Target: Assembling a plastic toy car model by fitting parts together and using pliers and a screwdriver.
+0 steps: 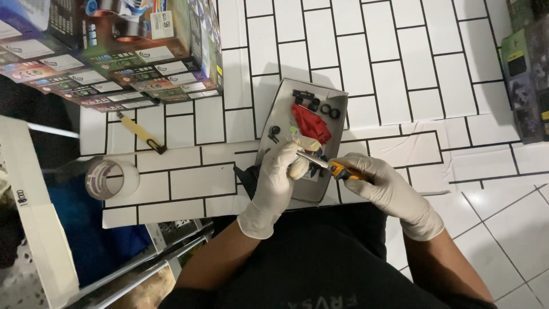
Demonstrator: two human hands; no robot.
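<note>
My left hand [278, 182], in a pale rubber glove, pinches a small pale part over the near end of a grey cardboard tray [273, 103]. My right hand [384, 189], gloved too, grips a screwdriver [333, 167] with an orange and black handle, its metal tip touching the part in my left hand. In the tray lie a red plastic piece [310, 124], black rings [330, 110] and other small black parts [274, 133].
A roll of clear tape [112, 179] lies at the left on the white tiled surface. A yellow utility knife [141, 133] lies above it. Printed boxes [123, 51] are stacked at the top left, more boxes [529, 74] at the right edge.
</note>
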